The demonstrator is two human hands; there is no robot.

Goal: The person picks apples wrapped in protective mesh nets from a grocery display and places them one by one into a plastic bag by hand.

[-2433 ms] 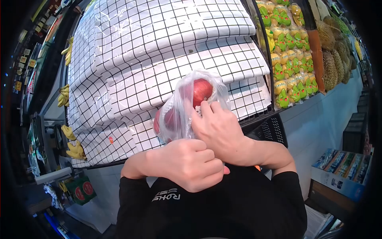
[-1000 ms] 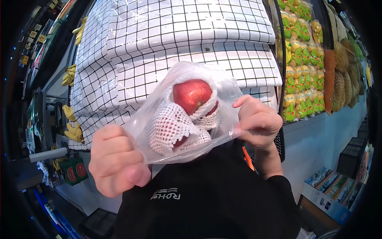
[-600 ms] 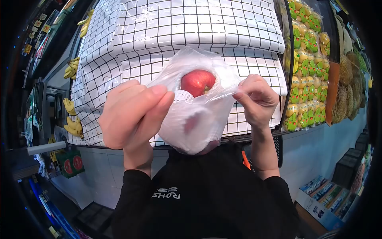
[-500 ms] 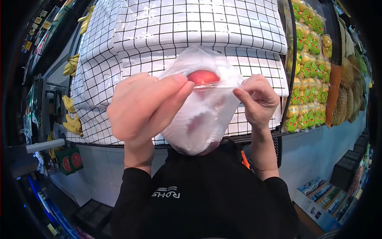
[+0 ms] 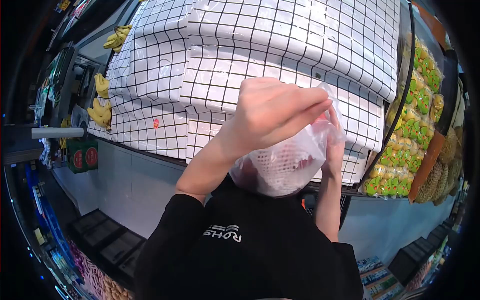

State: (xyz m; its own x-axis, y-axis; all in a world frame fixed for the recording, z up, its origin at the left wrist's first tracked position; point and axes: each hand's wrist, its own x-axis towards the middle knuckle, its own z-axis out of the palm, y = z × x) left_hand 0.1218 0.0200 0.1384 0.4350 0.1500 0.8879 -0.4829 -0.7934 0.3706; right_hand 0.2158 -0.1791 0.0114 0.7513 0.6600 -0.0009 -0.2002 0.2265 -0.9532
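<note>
A clear plastic bag (image 5: pixel 287 167) hangs in front of my chest, over the near edge of the covered stand. Inside it, white foam netting (image 5: pixel 280 162) wraps red fruit, only partly seen through the plastic. My left hand (image 5: pixel 280 112) reaches across to the right, its fingers pressed together on the bag's top edge. Beyond it, at the bag's right side, my right hand (image 5: pixel 334 142) is mostly covered by the plastic and by my left hand, so its fingers cannot be made out.
A white checked cloth (image 5: pixel 225 70) covers the stepped stand. Bananas (image 5: pixel 100 114) lie along its left edge. Packed yellow fruit (image 5: pixel 397 162) and brown spiky fruit (image 5: pixel 435 180) are on the right. Black crates (image 5: pixel 107 240) stand on the floor at lower left.
My left hand has moved right, over the bag's opening, and my right hand has gone behind the plastic. The bag has shifted right and its mouth is drawn together. The view has turned.
</note>
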